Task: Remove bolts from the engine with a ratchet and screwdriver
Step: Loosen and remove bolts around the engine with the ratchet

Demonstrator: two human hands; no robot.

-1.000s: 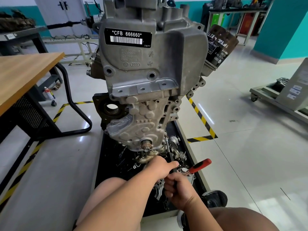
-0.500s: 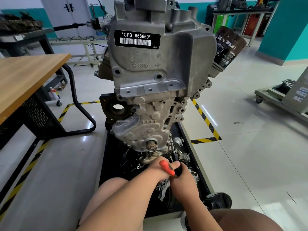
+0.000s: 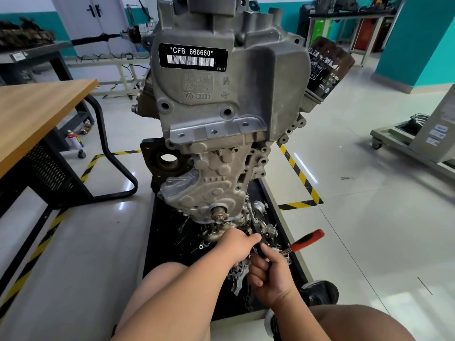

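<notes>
The engine (image 3: 221,114) stands on a black floor tray (image 3: 157,237), the ratchet (image 3: 306,239) (red handle jutting toward 2 o'clock) at its 6 o'clock end. The right hand (image 3: 268,274) is clamped round the tool's black stem, the left hand (image 3: 240,244) pinching it just above; a counter (image 3: 37,114) stands at 9 o'clock.

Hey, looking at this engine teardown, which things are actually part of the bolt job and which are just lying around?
In use: engine, red-handled ratchet, long extension shaft, right hand holding the ratchet, left hand beside it.
Lying about: loose parts in the black tray, wooden table, spray can, wheeled cart.
</notes>
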